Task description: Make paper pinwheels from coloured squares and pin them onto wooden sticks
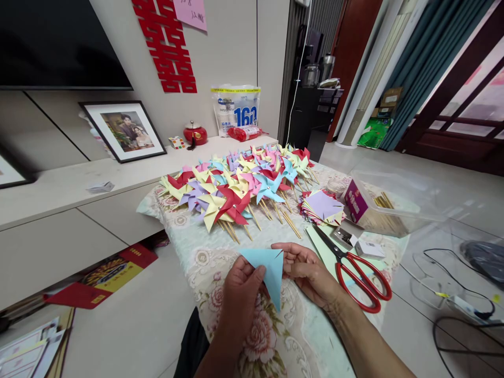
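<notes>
left hand (241,286) pinches blue paper (272,277) | right hand (309,270) at its edge, grip unclear | bare tablecloth (262,338) beneath

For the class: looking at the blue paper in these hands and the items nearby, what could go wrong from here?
The blue paper, gripped by the left hand, has a slit at the corner near the right hand; pulling there might tear it further. The scissors lie close by on that side, so a careless sweep could knock them. The pinwheels are crowded together; a bump might crumple some.
</notes>
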{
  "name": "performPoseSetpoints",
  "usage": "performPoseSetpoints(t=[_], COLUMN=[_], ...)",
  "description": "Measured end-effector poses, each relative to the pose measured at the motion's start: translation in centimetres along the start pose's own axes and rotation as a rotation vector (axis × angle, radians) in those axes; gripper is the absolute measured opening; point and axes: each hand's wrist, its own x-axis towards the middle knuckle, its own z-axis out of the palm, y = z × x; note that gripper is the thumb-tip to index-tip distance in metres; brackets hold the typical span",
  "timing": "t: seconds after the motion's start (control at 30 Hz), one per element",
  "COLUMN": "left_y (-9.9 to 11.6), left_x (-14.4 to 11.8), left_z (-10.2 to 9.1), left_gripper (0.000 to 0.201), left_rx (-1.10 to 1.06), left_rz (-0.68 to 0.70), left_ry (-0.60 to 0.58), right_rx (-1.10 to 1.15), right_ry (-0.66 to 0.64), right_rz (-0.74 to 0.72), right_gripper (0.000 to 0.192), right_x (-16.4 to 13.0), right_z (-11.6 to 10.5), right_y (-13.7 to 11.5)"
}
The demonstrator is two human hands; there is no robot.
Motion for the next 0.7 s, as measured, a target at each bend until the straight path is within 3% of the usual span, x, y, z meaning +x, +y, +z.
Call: performPoseSetpoints(t=[0.5, 0.7], left_y=[0.0, 0.35], left_x=[-0.02, -0.28], left_z=[-0.02, 0.1], left_gripper=[0.026, 0.022], left_rx=[0.041, 0.087], left_rz=[-0.001, -0.005], left_ry=[-0.029, -0.081], right_rx=[-0.013, 0.028], right_ry=[-0.005, 0.055], right_rz=[-0.002, -0.027], right_gripper=[0.044, 0.036], right_x=[-0.08, -0.06], right_z=[-0.06, -0.24], right_y=[0.01, -0.14])
